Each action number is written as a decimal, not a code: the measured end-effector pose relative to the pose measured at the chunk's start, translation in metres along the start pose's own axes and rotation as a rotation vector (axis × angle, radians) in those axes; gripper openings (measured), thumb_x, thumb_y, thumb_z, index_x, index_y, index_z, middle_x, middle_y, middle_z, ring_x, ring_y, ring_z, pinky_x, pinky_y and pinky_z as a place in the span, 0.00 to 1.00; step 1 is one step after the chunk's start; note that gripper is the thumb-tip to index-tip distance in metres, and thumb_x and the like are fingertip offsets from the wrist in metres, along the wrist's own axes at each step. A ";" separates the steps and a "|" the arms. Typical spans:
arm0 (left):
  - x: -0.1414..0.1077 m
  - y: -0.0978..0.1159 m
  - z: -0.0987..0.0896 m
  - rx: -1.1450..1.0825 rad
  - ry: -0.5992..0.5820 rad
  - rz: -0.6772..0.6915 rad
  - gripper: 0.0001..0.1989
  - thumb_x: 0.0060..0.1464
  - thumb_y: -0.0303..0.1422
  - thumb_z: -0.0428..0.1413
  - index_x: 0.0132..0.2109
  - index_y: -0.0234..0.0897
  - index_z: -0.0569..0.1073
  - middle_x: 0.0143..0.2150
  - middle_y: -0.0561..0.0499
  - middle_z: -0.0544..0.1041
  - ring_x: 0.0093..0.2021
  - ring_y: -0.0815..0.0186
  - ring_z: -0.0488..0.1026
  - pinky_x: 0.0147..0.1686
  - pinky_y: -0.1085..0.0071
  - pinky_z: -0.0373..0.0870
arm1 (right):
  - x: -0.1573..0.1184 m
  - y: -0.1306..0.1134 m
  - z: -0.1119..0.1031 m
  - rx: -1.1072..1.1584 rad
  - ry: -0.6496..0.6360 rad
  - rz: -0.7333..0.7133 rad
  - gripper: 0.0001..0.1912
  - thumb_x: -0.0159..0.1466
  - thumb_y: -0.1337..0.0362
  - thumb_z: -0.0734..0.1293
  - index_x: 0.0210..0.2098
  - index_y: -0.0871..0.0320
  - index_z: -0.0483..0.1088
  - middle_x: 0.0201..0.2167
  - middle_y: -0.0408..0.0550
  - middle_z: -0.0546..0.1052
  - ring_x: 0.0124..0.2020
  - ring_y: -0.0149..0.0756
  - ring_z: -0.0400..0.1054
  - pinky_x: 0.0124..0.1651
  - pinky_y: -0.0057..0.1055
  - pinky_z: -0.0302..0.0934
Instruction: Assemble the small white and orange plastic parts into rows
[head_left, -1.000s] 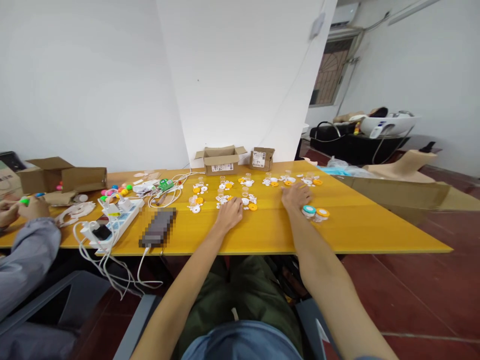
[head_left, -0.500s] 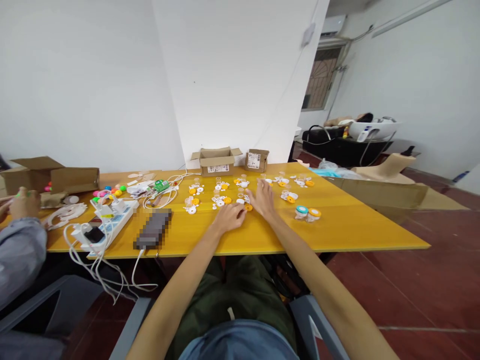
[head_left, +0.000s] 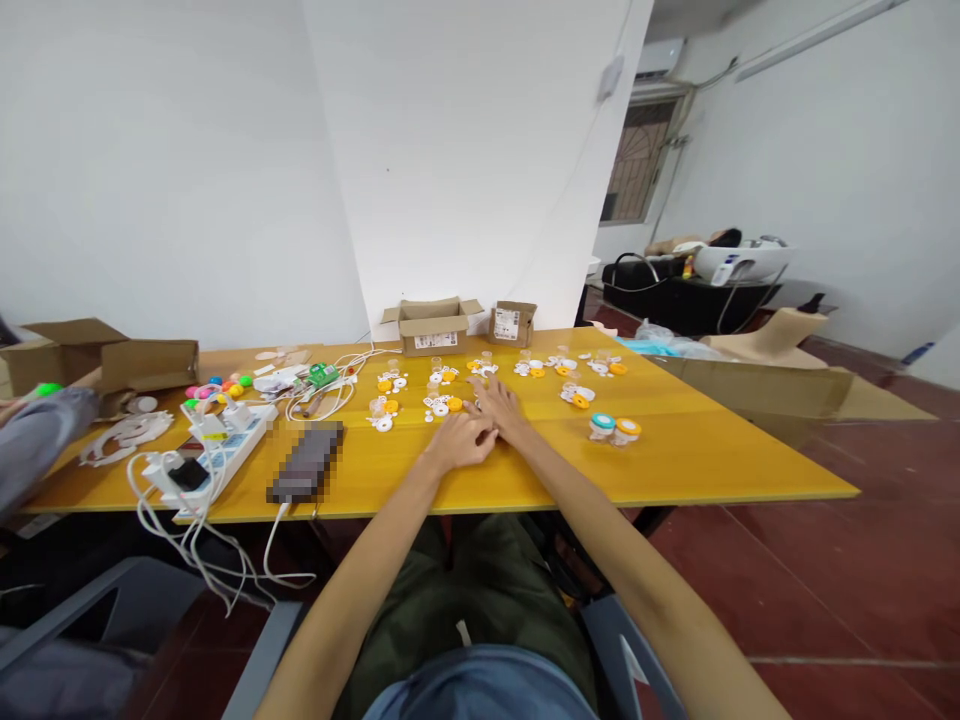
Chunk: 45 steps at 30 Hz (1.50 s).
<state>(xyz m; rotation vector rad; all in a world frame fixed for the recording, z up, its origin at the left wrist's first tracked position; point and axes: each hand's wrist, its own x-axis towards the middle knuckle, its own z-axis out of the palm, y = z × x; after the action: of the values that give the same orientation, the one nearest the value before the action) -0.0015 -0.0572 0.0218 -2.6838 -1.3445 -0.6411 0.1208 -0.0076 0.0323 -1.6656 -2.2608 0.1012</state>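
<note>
My left hand (head_left: 461,440) rests low over the table with its fingers curled inward. What it holds, if anything, is too small or hidden to make out. Right beside it, my right hand (head_left: 502,410) reaches across to the left, fingers stretched out over a cluster of small parts that it mostly covers. Left of my hands lie a yellow ring-shaped lid (head_left: 454,404) and a white disc (head_left: 439,409). Further left sits another group with a yellow lid (head_left: 391,406) and a white disc (head_left: 384,424).
Two small clear jars, one with a teal lid (head_left: 602,422) and one with a yellow lid (head_left: 627,429), stand at right. Two cardboard boxes (head_left: 433,325) are at the back. A power strip (head_left: 225,460), cables and a pixelated dark object (head_left: 306,462) lie left. A co-worker's sleeve (head_left: 45,440) shows far left.
My right hand has moved left and closer to my left hand, now over the parts between them. The yellow lid by my left fingertips is no longer visible. The co-worker's arm has shifted.
</note>
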 end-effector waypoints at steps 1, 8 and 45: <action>0.000 0.000 -0.001 0.005 -0.005 -0.004 0.13 0.63 0.34 0.51 0.36 0.40 0.79 0.32 0.47 0.81 0.35 0.60 0.77 0.39 0.66 0.70 | 0.001 -0.002 -0.001 -0.005 -0.006 0.002 0.24 0.72 0.54 0.58 0.66 0.46 0.61 0.69 0.56 0.60 0.64 0.51 0.60 0.61 0.48 0.58; 0.000 0.001 -0.003 0.016 -0.030 -0.035 0.13 0.63 0.34 0.51 0.38 0.40 0.80 0.33 0.48 0.82 0.34 0.60 0.77 0.38 0.67 0.69 | 0.008 -0.009 -0.006 -0.035 -0.031 0.024 0.15 0.73 0.58 0.57 0.52 0.50 0.72 0.58 0.55 0.71 0.57 0.46 0.66 0.58 0.44 0.60; 0.001 -0.004 0.002 -0.024 -0.002 -0.098 0.15 0.65 0.35 0.50 0.33 0.40 0.77 0.32 0.47 0.81 0.37 0.60 0.78 0.40 0.68 0.69 | 0.016 0.080 0.009 -0.022 0.185 -0.048 0.10 0.71 0.58 0.63 0.44 0.54 0.74 0.48 0.54 0.75 0.48 0.43 0.70 0.54 0.38 0.62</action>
<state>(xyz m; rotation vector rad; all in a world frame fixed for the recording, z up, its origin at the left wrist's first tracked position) -0.0031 -0.0534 0.0204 -2.6509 -1.4868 -0.6671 0.1874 0.0336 0.0070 -1.5614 -2.1687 -0.0864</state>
